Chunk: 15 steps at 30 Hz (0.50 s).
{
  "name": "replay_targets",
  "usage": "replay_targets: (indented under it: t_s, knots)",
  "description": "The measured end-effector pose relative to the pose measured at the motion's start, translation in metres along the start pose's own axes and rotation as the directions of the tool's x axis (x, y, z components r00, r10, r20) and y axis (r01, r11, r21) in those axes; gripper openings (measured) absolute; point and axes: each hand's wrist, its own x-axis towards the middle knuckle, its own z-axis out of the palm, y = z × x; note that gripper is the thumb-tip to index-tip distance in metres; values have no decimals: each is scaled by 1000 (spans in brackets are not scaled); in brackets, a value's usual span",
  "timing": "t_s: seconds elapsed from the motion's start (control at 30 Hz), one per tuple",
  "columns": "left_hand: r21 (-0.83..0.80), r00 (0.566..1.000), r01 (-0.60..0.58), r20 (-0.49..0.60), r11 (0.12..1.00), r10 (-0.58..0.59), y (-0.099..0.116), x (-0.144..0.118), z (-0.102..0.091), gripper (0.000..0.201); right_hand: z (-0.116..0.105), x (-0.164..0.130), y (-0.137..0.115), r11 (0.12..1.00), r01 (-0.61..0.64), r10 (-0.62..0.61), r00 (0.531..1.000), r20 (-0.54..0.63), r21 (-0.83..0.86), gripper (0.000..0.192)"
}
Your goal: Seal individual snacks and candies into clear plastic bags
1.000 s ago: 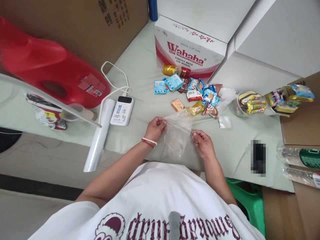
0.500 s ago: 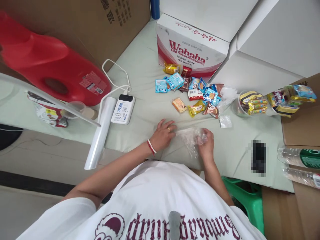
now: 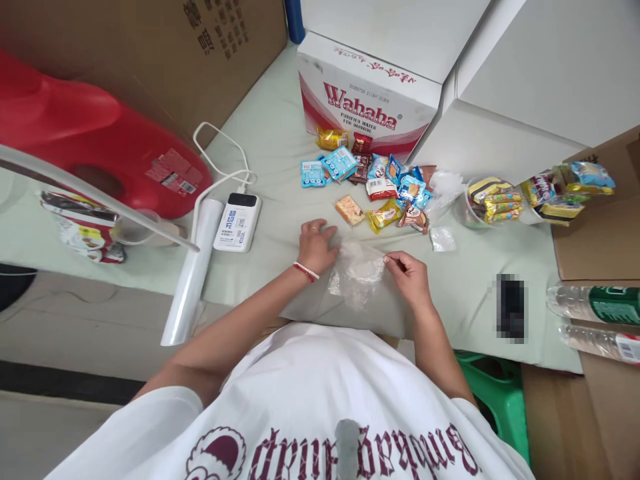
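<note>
On a pale green surface [image 3: 280,153], a large red jug [image 3: 140,143] is taking up the far left, and a roll of clear film [image 3: 190,287] is lying beside a white power bank [image 3: 237,223]. Next, the person's left hand [image 3: 316,250] is resting palm down, its grip loose and fingers slightly spread, at the left edge of a crumpled clear plastic bag [image 3: 360,270]; whether it is touching the bag is hard to tell. The bag is lying between the hands, just below a scatter of wrapped snacks [image 3: 383,187]. The right hand [image 3: 411,277] is pinching the bag's upper right corner, its grip closed between thumb and fingers. Farther right, a tub [image 3: 467,212] is holding more snacks, and two clear bottles [image 3: 570,303] are lying at the edge
</note>
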Motion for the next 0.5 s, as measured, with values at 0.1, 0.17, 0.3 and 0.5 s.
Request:
replay_targets:
  t_s: [0.1, 0.17, 0.3, 0.5]
  knots:
    - [-90, 992, 40, -117, 995, -51, 3, 1, -19, 33, 4, -2, -10, 984, -125, 129, 991, -31, 129, 31]
    - [-150, 965, 23, -256, 988, -62, 15, -12, -37, 22, 8, -4, -15, 969, -164, 180, 981, -74, 184, 31]
    - [-362, 993, -112, -62, 925, 96, 48, -64, -69, 21, 13, -9, -22, 963, -186, 214, 968, -133, 194, 32]
    - [-619, 841, 232, 515, 751, 164, 74, -93, -48, 31, 18, -13, -33, 967, -178, 207, 966, -157, 182, 32]
